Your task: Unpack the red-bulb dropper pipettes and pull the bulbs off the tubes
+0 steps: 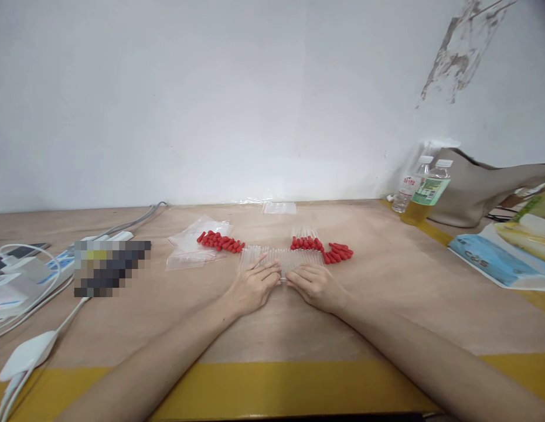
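Both arms stretch forward over the pale wooden table (387, 305) with its yellow front edge. The left hand (254, 285) lies palm down, its fingers (269, 271) loosely spread and resting on the near ends of a row of clear thin plastic tubes (281, 258), which lie side by side in the middle of the table. The right hand (315, 285) mirrors it, flat and relaxed, its fingertips touching the same row; the two hands almost meet at the centre. Neither hand pinches or grips anything.

Just behind the row on the left sits a heap of small red rubber bulbs (220, 241), partly on a crumpled clear plastic bag (191, 249). A second cluster of red rubber bulbs (323, 247) lies just behind the row's right end. Farther back, by the wall, is a small flat clear bag (279, 207).

At the far right stand two clear plastic bottles (424, 190), one holding yellowish liquid, before a beige cloth bag (483, 187). White cables (39, 328) and chargers crowd the left edge.
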`<action>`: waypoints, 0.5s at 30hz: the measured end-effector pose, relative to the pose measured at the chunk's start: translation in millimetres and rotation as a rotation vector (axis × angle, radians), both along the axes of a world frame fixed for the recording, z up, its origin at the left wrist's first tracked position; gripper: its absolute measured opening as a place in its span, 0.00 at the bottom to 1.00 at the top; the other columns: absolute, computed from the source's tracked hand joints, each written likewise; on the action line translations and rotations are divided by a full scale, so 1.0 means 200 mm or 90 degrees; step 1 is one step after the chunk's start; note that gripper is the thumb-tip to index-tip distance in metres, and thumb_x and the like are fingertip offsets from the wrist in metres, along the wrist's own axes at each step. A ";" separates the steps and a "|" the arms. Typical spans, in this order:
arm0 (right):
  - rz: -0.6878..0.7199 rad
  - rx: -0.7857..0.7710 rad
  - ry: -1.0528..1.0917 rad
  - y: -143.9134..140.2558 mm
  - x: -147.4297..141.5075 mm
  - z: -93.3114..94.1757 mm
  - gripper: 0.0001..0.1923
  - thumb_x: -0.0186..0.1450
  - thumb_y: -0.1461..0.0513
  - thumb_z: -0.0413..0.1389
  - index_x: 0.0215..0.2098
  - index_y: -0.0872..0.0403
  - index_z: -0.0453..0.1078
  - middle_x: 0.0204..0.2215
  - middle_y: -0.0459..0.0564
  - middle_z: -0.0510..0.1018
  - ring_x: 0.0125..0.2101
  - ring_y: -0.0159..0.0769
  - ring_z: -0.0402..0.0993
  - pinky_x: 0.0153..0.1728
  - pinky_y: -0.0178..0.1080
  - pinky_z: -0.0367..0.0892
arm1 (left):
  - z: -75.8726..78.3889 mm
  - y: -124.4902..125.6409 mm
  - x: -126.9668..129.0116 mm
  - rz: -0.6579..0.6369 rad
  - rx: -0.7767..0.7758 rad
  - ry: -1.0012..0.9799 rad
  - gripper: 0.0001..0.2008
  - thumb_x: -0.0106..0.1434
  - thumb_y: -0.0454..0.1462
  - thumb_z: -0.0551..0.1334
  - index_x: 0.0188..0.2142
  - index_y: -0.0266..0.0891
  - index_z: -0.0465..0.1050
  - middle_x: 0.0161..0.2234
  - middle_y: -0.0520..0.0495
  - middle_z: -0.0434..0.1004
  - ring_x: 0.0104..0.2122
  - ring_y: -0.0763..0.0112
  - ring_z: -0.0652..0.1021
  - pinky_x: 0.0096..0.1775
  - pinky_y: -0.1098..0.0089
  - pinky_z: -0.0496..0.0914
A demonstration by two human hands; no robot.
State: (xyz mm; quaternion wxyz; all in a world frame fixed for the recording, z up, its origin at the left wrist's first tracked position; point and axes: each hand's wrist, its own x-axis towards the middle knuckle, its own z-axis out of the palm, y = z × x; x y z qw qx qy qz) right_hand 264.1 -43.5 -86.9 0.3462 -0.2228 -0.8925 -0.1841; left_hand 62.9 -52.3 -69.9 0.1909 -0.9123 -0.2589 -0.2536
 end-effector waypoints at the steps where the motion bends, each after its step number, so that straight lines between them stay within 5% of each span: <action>1: 0.002 0.007 0.001 0.00 0.01 0.00 0.08 0.64 0.64 0.47 0.36 0.57 0.68 0.25 0.48 0.74 0.28 0.31 0.68 0.33 0.35 0.64 | 0.00 0.00 -0.01 -0.003 -0.009 -0.008 0.10 0.63 0.31 0.49 0.36 0.37 0.69 0.40 0.49 0.75 0.49 0.70 0.69 0.56 0.60 0.56; 5: -0.017 0.021 0.070 0.02 0.09 0.01 0.10 0.63 0.67 0.47 0.36 0.56 0.69 0.27 0.49 0.75 0.29 0.32 0.69 0.33 0.35 0.64 | 0.02 0.01 -0.11 0.036 -0.034 -0.063 0.11 0.62 0.31 0.49 0.36 0.38 0.69 0.38 0.48 0.75 0.46 0.68 0.71 0.53 0.59 0.59; 9: -0.112 -0.036 0.193 0.06 0.18 0.06 0.10 0.62 0.62 0.50 0.40 0.52 0.70 0.29 0.49 0.75 0.28 0.31 0.69 0.32 0.35 0.63 | 0.03 0.06 -0.20 0.139 -0.030 -0.155 0.09 0.62 0.34 0.51 0.35 0.37 0.70 0.31 0.47 0.71 0.35 0.69 0.72 0.39 0.66 0.68; 15: -0.248 -0.157 0.369 0.23 0.34 0.12 0.16 0.63 0.58 0.45 0.42 0.55 0.70 0.30 0.52 0.67 0.29 0.34 0.66 0.31 0.37 0.65 | 0.02 0.14 -0.16 0.194 -0.032 -0.189 0.17 0.62 0.30 0.47 0.49 0.35 0.63 0.31 0.47 0.62 0.30 0.73 0.67 0.33 0.73 0.67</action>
